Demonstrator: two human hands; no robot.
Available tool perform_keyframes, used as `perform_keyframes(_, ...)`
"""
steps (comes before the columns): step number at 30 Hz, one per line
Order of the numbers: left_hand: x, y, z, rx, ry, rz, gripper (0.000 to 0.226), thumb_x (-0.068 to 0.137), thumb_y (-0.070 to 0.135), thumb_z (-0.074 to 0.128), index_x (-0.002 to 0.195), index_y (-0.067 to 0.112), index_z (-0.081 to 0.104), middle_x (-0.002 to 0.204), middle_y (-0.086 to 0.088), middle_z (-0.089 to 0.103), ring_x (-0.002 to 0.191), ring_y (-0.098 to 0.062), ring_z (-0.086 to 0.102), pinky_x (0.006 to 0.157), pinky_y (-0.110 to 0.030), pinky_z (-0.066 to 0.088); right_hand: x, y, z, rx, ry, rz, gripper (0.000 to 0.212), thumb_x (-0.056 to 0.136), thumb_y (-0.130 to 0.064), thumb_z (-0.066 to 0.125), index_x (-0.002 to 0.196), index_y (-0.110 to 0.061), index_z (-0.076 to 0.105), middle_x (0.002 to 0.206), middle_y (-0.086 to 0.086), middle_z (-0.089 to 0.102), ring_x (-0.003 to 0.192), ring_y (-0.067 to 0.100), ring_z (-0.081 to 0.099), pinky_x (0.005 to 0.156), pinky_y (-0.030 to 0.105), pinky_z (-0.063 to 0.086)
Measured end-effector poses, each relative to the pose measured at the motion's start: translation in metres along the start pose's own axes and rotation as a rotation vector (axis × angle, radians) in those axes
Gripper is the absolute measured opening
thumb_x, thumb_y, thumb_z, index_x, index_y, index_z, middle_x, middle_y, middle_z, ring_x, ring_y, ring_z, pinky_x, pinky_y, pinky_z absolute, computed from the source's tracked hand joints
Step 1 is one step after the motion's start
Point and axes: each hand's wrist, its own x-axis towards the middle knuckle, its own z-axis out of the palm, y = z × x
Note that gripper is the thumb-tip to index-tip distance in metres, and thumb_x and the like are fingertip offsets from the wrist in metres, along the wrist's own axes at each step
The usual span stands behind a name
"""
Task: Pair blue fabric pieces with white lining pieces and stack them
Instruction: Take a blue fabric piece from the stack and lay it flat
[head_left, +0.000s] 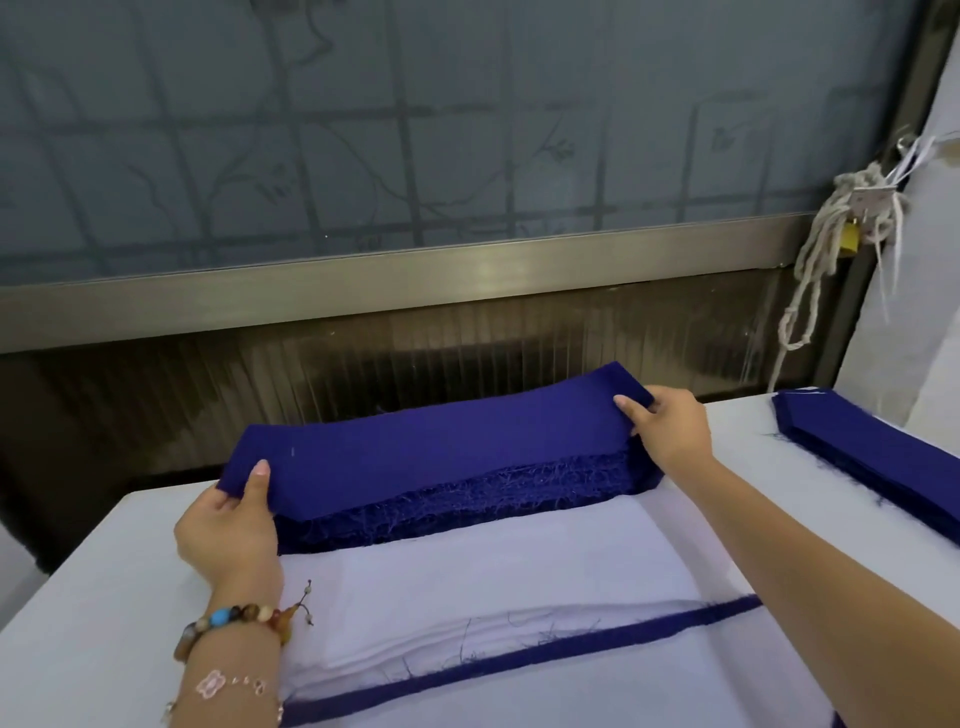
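Pinches the top blue fabric piece (431, 452) at both short ends: left hand (228, 525) at the left end, thumb on top and fingers curled beneath; right hand (667, 428) at the right end, thumb likewise on top, fingers wrapped under the edge. Holds that piece stretched between the hands, raised off the blue stack (467, 504) below, with the stack's frayed near side showing under it. Sits along the far edge of the tabletop (78, 623), roughly midway across. Just nearer, touching the stack's near side, lies a pile of white lining pieces (467, 582), with a narrow blue strip (519, 660) peeking out from under it toward the near edge. Well apart at the right edge, a second blue stack (872, 457). On the left wrist, a beaded bracelet (234, 621). Beyond the far right corner, a pale cord (826, 244) and a brass padlock (849, 239) on the window frame.
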Motion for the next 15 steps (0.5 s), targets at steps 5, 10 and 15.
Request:
perform_keyframes(5, -0.003, 0.024, -0.019, 0.006, 0.019, 0.077, 0.017, 0.09, 0.026, 0.067, 0.096, 0.01, 0.066, 0.07, 0.005, 0.059, 0.072, -0.019, 0.058, 0.063, -0.027, 0.044, -0.018, -0.015, -0.025, 0.122, -0.03, -0.032, 0.006, 0.092, -0.022, 0.063, 0.087, -0.025, 0.062, 0.069, -0.007, 0.065, 0.062, 0.013, 0.062, 0.058, 0.026, 0.049)
perform_keyframes(10, -0.015, 0.048, -0.056, 0.151, -0.235, 0.104, 0.018, 0.089, 0.026, 0.068, 0.081, 0.011, 0.062, 0.074, -0.006, 0.067, 0.072, -0.021, 0.064, 0.068, -0.038, 0.05, -0.051, -0.015, -0.072, 0.247, -0.082, 0.089, 0.005, 0.092, -0.019, 0.064, 0.097, -0.019, 0.063, 0.066, -0.001, 0.065, 0.057, 0.013, 0.057, 0.056, 0.025, 0.047)
perform_keyframes(15, -0.042, 0.063, -0.111, 0.335, -0.386, 0.142, 0.017, 0.089, 0.03, 0.067, 0.087, 0.014, 0.063, 0.075, -0.006, 0.069, 0.07, -0.022, 0.064, 0.055, -0.031, 0.046, -0.11, -0.002, -0.111, 0.193, -0.172, 0.154, 0.006, 0.091, -0.022, 0.066, 0.087, -0.018, 0.065, 0.052, -0.001, 0.059, 0.052, 0.01, 0.053, 0.056, 0.022, 0.044)
